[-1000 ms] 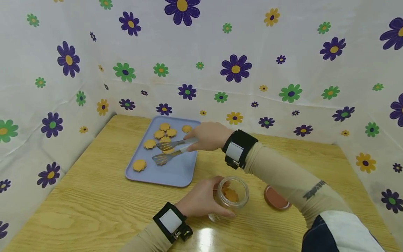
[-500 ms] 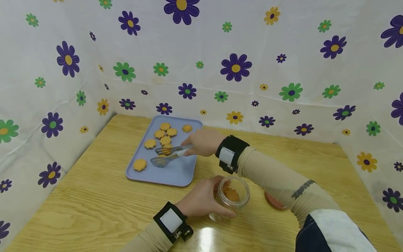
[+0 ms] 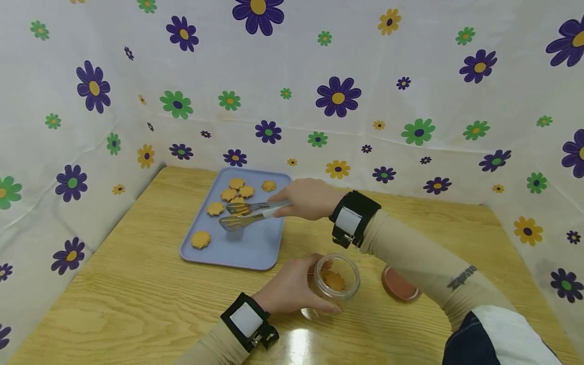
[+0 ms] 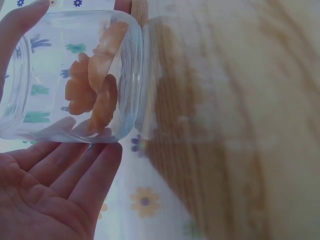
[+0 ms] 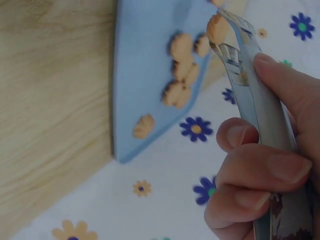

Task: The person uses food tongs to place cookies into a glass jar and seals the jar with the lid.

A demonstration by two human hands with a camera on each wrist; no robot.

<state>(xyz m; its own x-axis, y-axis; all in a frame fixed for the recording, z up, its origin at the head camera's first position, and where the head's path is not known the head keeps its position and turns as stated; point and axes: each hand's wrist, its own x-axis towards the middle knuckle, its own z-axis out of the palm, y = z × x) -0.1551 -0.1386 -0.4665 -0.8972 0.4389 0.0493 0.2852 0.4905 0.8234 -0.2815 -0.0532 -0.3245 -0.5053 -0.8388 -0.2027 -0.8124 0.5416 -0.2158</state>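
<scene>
In the head view, my right hand (image 3: 312, 198) grips a pair of metal tongs (image 3: 266, 207) by the handle, over the blue tray (image 3: 253, 255). Between the slotted tong heads sits a scalloped orange-brown cookie (image 5: 218, 29), seen best in the right wrist view. Several more cookies (image 3: 201, 239) lie on the tray. My left hand (image 3: 292, 286) holds a clear glass jar (image 3: 349, 289) round its side, thumb and fingers on opposite sides. The jar's mouth is uncovered, and a few cookies (image 4: 102, 107) rest at its bottom.
A reddish-brown round lid (image 3: 399, 283) lies on the wooden table (image 3: 114, 294), right of the jar and partly behind my right forearm. White cloth (image 3: 292, 61) with printed flowers hangs behind the table and along both sides.
The tongs have closed in on a cookie and risen slightly off the tray with it. My right hand has shifted a little up and right. My left hand and the jar stay put.
</scene>
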